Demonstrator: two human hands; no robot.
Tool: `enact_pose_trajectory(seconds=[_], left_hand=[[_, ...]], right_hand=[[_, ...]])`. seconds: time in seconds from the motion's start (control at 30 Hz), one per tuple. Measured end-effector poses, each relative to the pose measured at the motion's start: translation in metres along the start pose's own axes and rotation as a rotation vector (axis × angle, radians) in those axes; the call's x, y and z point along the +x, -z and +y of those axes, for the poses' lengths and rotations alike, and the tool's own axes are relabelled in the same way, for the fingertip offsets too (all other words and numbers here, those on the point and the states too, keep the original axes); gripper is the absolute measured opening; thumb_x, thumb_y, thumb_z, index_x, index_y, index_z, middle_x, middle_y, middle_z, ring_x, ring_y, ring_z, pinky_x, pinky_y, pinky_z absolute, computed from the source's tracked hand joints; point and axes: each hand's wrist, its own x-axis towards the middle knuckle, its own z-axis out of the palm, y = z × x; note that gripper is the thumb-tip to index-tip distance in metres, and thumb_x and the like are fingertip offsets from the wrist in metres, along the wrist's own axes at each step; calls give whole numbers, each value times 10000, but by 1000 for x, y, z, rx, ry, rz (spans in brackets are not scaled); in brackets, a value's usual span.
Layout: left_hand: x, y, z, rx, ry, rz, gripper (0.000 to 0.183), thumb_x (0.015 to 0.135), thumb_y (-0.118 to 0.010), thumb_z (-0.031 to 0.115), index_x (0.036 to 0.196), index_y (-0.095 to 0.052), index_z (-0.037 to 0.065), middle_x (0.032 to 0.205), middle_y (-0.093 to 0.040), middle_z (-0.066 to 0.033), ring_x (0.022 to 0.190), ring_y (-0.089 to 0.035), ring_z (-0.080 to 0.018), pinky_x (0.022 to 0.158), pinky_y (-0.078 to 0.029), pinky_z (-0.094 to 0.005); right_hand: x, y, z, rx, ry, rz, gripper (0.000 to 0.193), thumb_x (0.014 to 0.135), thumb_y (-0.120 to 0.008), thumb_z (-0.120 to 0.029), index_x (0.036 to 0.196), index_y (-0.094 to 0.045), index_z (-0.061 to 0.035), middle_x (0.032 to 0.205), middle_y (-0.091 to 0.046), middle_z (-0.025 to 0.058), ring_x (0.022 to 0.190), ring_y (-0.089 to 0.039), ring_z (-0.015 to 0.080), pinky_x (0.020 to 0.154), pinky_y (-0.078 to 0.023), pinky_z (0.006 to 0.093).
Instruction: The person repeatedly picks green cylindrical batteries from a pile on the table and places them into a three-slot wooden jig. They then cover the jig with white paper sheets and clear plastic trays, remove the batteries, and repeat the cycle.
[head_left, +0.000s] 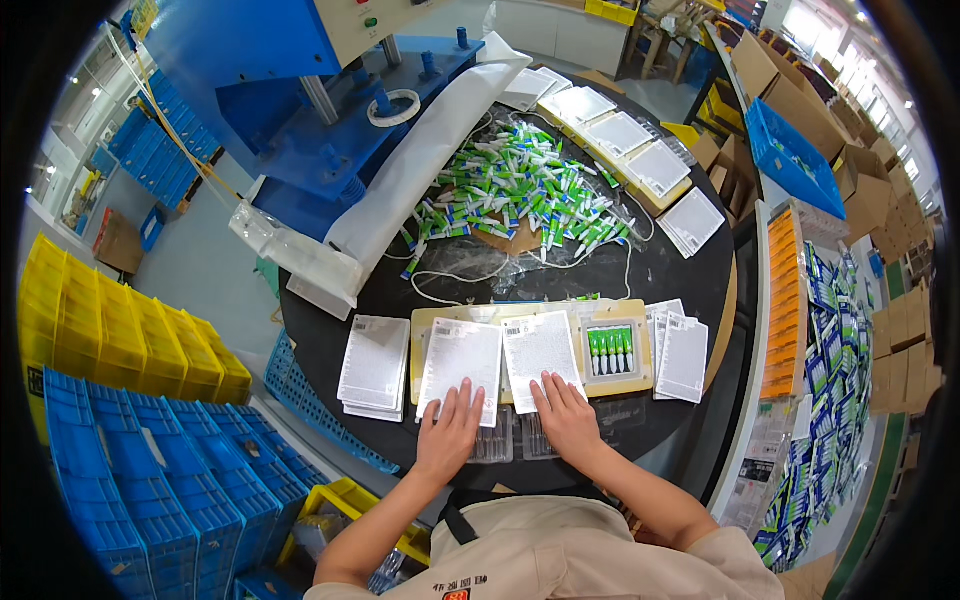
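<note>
Presently, clear plastic blisters point(490, 446) are lying at the near edge of the black table point(705, 275), partly beneath the hands. Left hand point(453, 428): palm down, fingers extended and lying close together, resting on the near end of the left white card point(462, 355); it is gripping nothing. Right hand point(566, 415): likewise flattened, fingers slightly apart, resting on the lower part of the right white card point(540, 345), also without a grasp. Both cards are lying side by side across a cream fixture point(645, 345), whose right compartment is showing a row of green-capped tubes point(611, 352). Flanking it, a left card stack point(374, 362) and a right card stack point(684, 358) are sitting on the table. Beyond, a heap of green-and-white tubes point(540, 190) is spreading over the tabletop. Farther right, a second fixture point(672, 200) is bearing more cards; at far left, a blue machine point(290, 140) is standing over the table's edge.
</note>
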Motion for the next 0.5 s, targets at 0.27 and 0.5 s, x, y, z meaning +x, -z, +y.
enact_pose_trajectory(seconds=[0.27,0.5], left_hand=[[-2,-36,15,-93,139,-81,518,931,-556,142,1445,-555,78,1471,-524,-189,1398,-461,-417,1163,-317,-629],[-2,-31,-6,-169,79,-206,627,903,-657,208,1496,-482,103,1506,-455,-190,1418,-405,-399,1170,-278,-647]], right_hand=[[1,19,17,188,44,-108,538,859,-700,-153,1373,-595,-33,1471,-538,223,1365,-526,371,1131,-428,486],[-60,67,146,-6,-463,-276,787,722,-727,-50,1461,-463,2,1543,-397,294,1448,-368,471,1188,-345,528]])
